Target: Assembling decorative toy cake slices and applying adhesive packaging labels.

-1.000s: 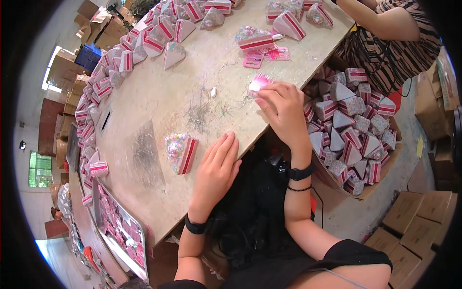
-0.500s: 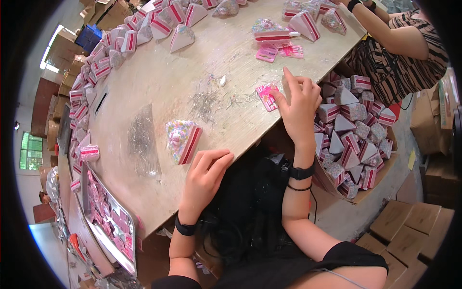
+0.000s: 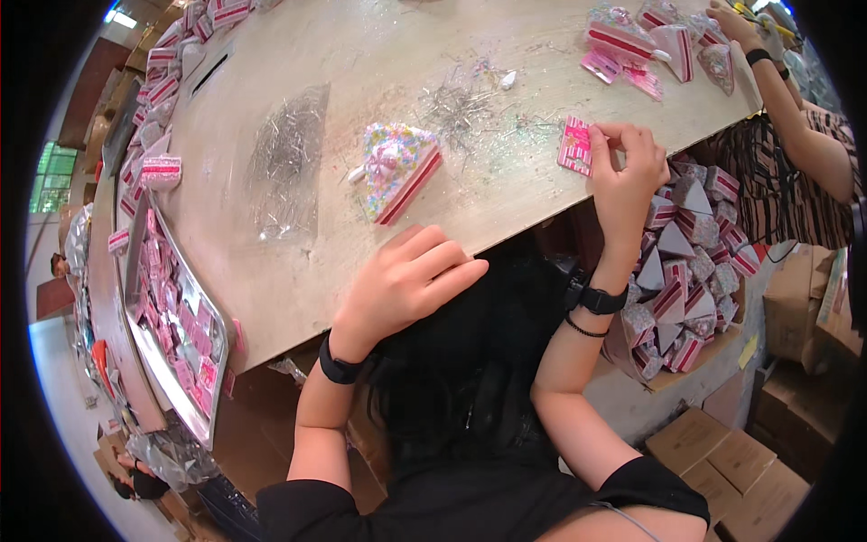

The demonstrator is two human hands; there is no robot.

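My right hand [image 3: 629, 170] is at the table's near edge, its thumb and bent index finger closed at the right edge of a small pink printed card [image 3: 575, 147]. My left hand [image 3: 411, 280] rests by the near edge with loosely bent fingers and nothing visible in it. Just beyond it lies a toy cake slice [image 3: 402, 172] with a sprinkle-covered top, a pink bow and a red-striped side. A small white tip sticks out at its left. Loose metal pins [image 3: 459, 113] are scattered between the slice and the card.
A clear sheet with many pins [image 3: 293, 149] lies left of the slice. Another slice [image 3: 620, 38] and pink cards [image 3: 623, 72] sit at the far right. A metal tray [image 3: 212, 325] of pink pieces stands left. A box of cake slices [image 3: 691, 262] and a co-worker's arm [image 3: 795, 126] are right.
The view has shifted, so the table's things appear farther right and higher. My right index finger, raised before, is now bent down to the card beside the thumb.
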